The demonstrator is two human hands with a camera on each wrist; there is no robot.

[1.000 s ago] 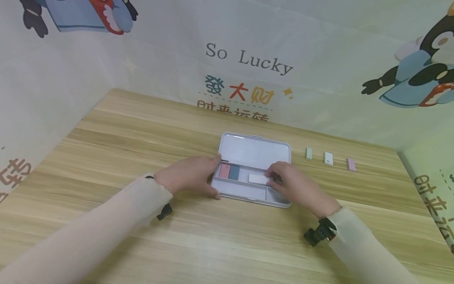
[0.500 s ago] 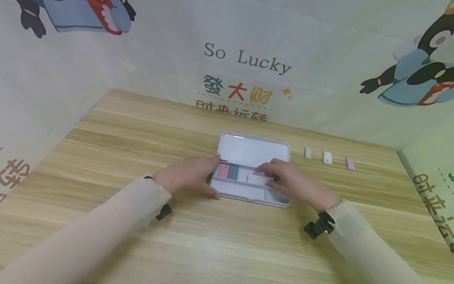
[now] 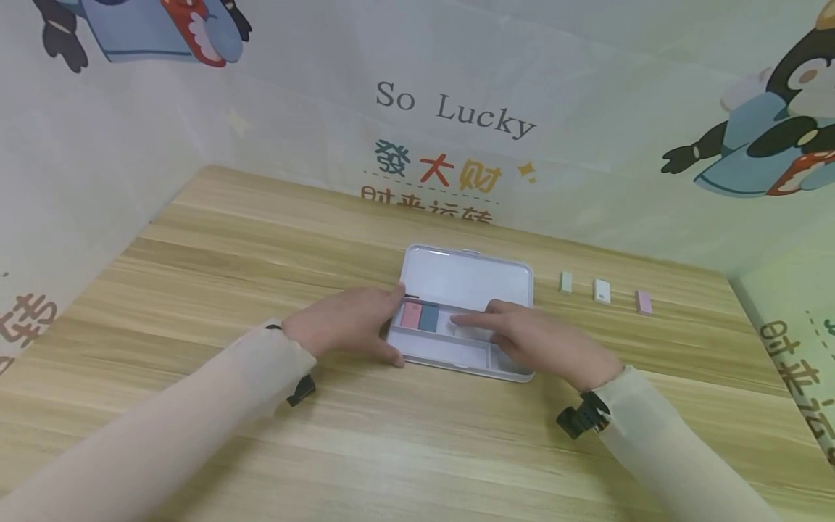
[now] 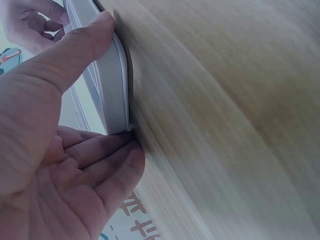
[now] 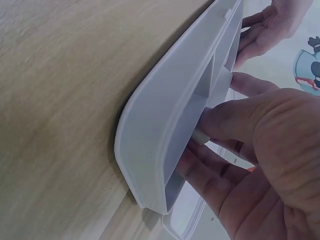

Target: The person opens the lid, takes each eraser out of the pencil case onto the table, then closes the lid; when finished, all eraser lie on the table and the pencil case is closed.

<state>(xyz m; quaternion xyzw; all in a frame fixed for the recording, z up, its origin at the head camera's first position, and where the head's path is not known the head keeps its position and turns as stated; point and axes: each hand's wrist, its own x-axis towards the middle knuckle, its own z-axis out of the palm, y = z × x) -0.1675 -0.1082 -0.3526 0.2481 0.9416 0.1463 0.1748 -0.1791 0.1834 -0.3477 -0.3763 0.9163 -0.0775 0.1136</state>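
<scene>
An open white pencil case (image 3: 450,353) lies on the wooden table, its lid laid back. In its rear compartment a pink eraser (image 3: 412,315) and a blue-grey eraser (image 3: 428,317) stand side by side at the left, with a white eraser (image 3: 475,333) to their right. My left hand (image 3: 349,322) grips the case's left end, thumb along the front wall and fingers at the back corner. Over the compartment, my right hand (image 3: 544,341) stretches its index finger along the white eraser to its left end. Its thumb and other fingers pinch the eraser's right part (image 5: 200,137).
Right of the case, a small green block (image 3: 566,282), a white block (image 3: 602,291) and a pink-purple block (image 3: 644,302) lie apart in a row on the table (image 3: 293,239). A printed cloth (image 3: 293,94) hangs behind and along the sides.
My right index finger has straightened and reached left along the white eraser, toward the blue-grey one. My left hand keeps its place on the case.
</scene>
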